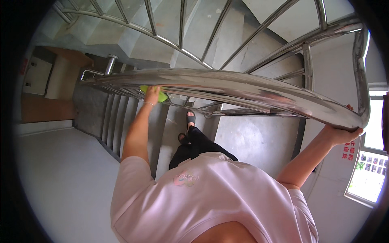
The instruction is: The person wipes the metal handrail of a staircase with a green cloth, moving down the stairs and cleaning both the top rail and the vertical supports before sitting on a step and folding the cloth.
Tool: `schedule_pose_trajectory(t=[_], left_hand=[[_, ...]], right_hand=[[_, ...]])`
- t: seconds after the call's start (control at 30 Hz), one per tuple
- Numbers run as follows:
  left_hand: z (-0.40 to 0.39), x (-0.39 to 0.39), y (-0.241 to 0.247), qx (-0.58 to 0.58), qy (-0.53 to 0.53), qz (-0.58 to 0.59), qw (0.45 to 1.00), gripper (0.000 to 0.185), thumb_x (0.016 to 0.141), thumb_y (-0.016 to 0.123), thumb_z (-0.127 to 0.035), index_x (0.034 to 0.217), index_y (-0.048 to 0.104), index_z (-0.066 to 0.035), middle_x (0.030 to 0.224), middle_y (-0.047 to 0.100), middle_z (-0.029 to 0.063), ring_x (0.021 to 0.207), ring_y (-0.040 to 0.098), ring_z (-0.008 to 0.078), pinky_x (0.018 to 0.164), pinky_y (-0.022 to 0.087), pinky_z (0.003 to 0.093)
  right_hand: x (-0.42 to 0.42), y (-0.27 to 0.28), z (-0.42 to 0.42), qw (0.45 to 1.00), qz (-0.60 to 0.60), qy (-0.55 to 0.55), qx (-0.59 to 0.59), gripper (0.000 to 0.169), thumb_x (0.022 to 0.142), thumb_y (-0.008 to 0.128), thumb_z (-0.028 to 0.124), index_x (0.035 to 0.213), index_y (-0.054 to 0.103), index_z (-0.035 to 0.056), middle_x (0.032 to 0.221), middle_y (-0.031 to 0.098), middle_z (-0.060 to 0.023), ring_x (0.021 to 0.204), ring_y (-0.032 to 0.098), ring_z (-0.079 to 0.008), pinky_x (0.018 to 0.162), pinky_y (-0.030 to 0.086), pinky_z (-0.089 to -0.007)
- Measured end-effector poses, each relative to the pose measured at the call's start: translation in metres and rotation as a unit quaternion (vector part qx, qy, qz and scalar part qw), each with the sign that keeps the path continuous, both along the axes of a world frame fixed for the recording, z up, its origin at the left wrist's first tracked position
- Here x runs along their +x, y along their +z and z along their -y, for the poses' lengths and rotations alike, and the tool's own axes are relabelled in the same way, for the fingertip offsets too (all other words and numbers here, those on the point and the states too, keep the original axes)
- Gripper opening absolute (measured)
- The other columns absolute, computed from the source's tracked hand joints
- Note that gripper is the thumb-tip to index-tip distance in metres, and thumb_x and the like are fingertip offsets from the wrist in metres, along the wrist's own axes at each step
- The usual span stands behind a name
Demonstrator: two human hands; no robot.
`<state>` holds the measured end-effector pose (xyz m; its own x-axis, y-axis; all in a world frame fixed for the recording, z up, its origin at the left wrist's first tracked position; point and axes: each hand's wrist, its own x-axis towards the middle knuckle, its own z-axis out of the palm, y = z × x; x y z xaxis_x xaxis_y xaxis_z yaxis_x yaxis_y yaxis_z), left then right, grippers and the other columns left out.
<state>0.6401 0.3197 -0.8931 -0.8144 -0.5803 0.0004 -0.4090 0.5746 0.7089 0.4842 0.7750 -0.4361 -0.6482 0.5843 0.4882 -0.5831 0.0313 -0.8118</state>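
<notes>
A thick polished metal handrail (194, 78) runs across the view in front of my chest. My left hand (152, 94) holds a green cloth (162, 96) beneath the handrail, against the thinner bars there. Part of the cloth is hidden behind my fingers. At the far right, my right hand (342, 135) grips the handrail near its bend, with the thumb along the near side and fingertips showing past the far side.
Concrete steps (121, 118) go down to the left below me. My sandalled foot (191, 118) stands on a step beside a landing (258, 136). Beyond the handrail, metal balusters (182, 27) border another stair flight. A window (367, 176) and red wall writing (348, 150) are at right.
</notes>
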Motion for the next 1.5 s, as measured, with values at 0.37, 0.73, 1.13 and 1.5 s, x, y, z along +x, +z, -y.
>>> schedule_pose_trajectory(t=[0.37, 0.73, 1.13, 1.5], left_hand=[[-0.186, -0.031, 0.125, 0.051, -0.152, -0.243, 0.957, 0.037, 0.091, 0.045, -0.024, 0.124, 0.046, -0.007, 0.125, 0.044, 0.0177, 0.118, 0.038, 0.0378, 0.098, 0.029, 0.0469], [-0.233, 0.045, 0.262, 0.777, -0.120, -0.190, 0.587, 0.056, 0.094, 0.039, -0.048, 0.134, 0.035, -0.009, 0.129, 0.047, 0.0049, 0.121, 0.042, 0.0228, 0.102, 0.031, 0.0403], [-0.243, 0.057, 0.303, 0.442, -0.279, -0.108, 0.846, 0.040, 0.095, 0.047, -0.017, 0.133, 0.041, -0.004, 0.131, 0.047, 0.0107, 0.117, 0.048, 0.0190, 0.098, 0.038, 0.0305], [-0.216, -0.060, 0.373, -0.186, -0.352, -0.237, 0.886, 0.066, 0.069, 0.075, -0.020, 0.127, 0.046, -0.011, 0.116, 0.054, 0.0130, 0.107, 0.050, 0.0321, 0.092, 0.040, 0.0394]], right_hand=[[-0.001, -0.004, -0.006, 0.999, -0.026, 0.025, -0.020, 0.054, 0.091, 0.023, 0.045, 0.123, 0.042, 0.0070, 0.099, 0.058, -0.0160, 0.097, 0.059, -0.0298, 0.087, 0.049, -0.0479], [0.128, -0.148, 0.039, 0.857, 0.088, 0.320, 0.394, 0.074, 0.072, 0.074, 0.022, 0.134, 0.034, 0.0087, 0.132, 0.036, -0.0133, 0.121, 0.038, -0.0276, 0.100, 0.033, -0.0419], [0.158, -0.207, -0.038, 0.742, 0.592, 0.285, -0.134, 0.040, 0.084, 0.053, 0.033, 0.108, 0.053, 0.0008, 0.094, 0.058, -0.0121, 0.084, 0.059, -0.0234, 0.074, 0.049, -0.0362], [0.050, -0.163, 0.033, 0.971, 0.059, 0.219, 0.076, 0.077, 0.070, 0.061, 0.005, 0.139, 0.026, 0.0064, 0.104, 0.046, -0.0091, 0.097, 0.046, -0.0203, 0.085, 0.040, -0.0296]])
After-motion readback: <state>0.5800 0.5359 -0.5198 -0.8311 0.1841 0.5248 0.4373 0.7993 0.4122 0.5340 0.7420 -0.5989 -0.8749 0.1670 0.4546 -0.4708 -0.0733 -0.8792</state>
